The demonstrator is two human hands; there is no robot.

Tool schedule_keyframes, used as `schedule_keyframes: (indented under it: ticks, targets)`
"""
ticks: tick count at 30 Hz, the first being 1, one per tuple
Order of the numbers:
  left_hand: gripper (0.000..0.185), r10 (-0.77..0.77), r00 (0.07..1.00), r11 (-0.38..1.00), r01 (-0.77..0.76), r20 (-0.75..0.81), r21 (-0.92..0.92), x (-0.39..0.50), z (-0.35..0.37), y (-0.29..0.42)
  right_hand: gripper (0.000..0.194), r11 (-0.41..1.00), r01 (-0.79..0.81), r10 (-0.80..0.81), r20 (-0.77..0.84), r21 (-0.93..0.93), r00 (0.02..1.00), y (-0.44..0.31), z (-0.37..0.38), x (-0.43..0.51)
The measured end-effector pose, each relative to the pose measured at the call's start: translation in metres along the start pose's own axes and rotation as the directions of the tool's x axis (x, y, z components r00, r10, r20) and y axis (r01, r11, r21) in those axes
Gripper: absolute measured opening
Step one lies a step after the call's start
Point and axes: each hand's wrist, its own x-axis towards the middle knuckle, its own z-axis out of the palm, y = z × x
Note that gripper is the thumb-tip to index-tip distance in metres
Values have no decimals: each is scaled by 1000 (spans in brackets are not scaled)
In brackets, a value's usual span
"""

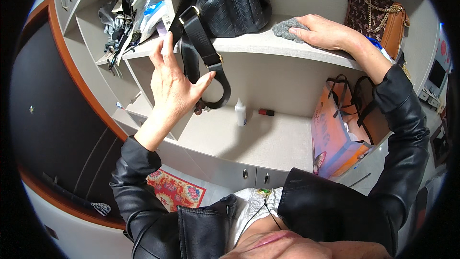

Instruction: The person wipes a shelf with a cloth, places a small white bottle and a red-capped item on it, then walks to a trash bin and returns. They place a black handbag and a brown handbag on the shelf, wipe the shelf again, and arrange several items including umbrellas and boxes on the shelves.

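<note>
My right hand (321, 32) presses a crumpled grey cloth (290, 30) onto the upper shelf (266, 45), its fingers closed on it. Beside the cloth stands a black woven-pattern handbag (233, 5). The bag's wide black strap (201, 39) with gold-coloured buckles hangs over the shelf edge in a loop. My left hand (176, 79) is raised next to the strap, fingers apart; its thumb is close to the strap, and whether they touch is unclear. Nothing shows gripped in it.
A brown patterned bag (370, 14) with a gold chain stands at the upper right. Below are a white squeeze bottle (240, 112), a small black-and-red object (266, 112) and a colourful paper gift bag (336, 133). Plastic bags and small items (133, 14) fill the left compartment.
</note>
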Motion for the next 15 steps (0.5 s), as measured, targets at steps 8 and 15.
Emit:
schedule_keyframes:
  ticks: [8,15]
  targets:
    - [66,467,844,868,-379,-265,322,19,-28,34,31,947,282,-262,-139,155,955,-4,11,0]
    - [29,596,760,780,-624,-260,-37,92,-37,97,45,748,653,-604,-534,-122,592,-44,47,-48]
